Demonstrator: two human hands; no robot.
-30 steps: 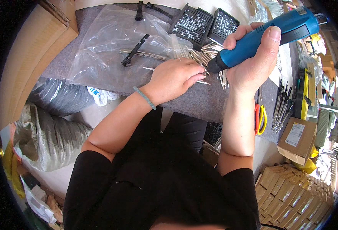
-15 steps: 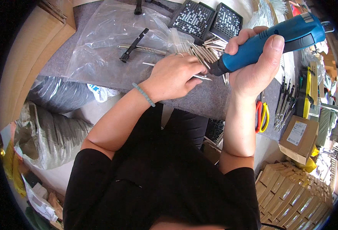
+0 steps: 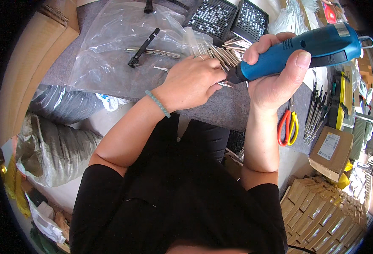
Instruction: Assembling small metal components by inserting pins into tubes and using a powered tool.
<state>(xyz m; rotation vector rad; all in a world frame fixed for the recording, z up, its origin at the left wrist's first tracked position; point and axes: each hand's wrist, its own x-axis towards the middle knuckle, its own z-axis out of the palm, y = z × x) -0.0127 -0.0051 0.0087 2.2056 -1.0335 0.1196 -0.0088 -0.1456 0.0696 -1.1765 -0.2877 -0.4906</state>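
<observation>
My right hand [image 3: 273, 86] is wrapped round a blue cordless electric screwdriver [image 3: 317, 46] whose black nose points left toward my left fingers. Pinched in my left hand [image 3: 192, 82] is a thin pointed metal tool [image 3: 225, 84]; its tip sticks out just below the nose, and most of its length is hidden under the hand. The screwdriver's bit and whatever it meets are hidden behind my left fingertips. Just beyond lie several slim metal rods [image 3: 222, 55]. To the left, a black bar-shaped part [image 3: 144, 48] lies across a perforated silver strip [image 3: 164, 53] on clear plastic.
Two black perforated trays [image 3: 212, 19] with small shiny pieces stand at the back. A clear plastic bag [image 3: 97, 55] covers the bench's left. Red-and-yellow-handled scissors [image 3: 284, 127], slender dark tools [image 3: 315, 110] and a small carton [image 3: 330, 148] lie right. A large cardboard box [image 3: 40, 46] stands left.
The screwdriver has dropped slightly and its nose has shifted a little left, closer to my left fingertips. My left hand keeps its pinch and has barely moved.
</observation>
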